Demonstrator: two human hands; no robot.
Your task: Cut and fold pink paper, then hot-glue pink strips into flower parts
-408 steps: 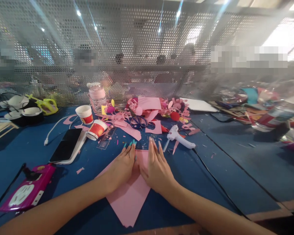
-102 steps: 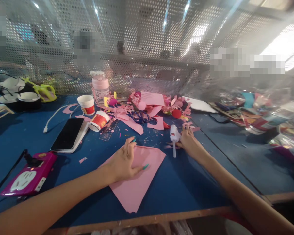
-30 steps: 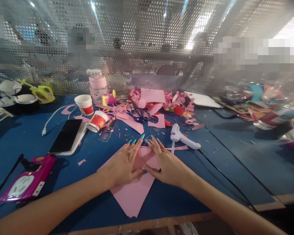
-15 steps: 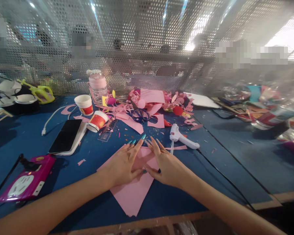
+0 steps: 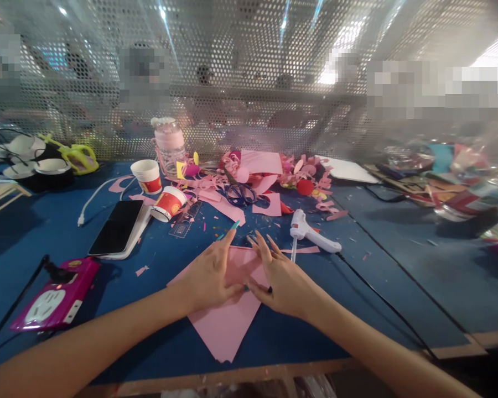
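Observation:
A folded pink paper sheet (image 5: 228, 326) lies on the blue table (image 5: 323, 309) in front of me. My left hand (image 5: 209, 273) presses flat on its upper left part, fingers spread, teal nails pointing away. My right hand (image 5: 280, 276) rests on the sheet's upper right edge, fingers spread too; the thumbs nearly meet over the middle. Neither hand grips anything. A white glue gun (image 5: 309, 235) lies just right of my right hand, apart from it.
Behind the sheet is a heap of pink paper scraps (image 5: 253, 177) with blue scissors (image 5: 238, 193). Two paper cups (image 5: 157, 190), a pink bottle (image 5: 169, 146), a phone (image 5: 116, 226) and a magenta power strip (image 5: 52, 296) lie to the left. A perforated metal screen (image 5: 249, 83) closes the back.
Both hands stay pressed on the pink sheet; my left fingers have drawn a little closer together. Earlier my right hand was out at the glue gun, then returned to the sheet.

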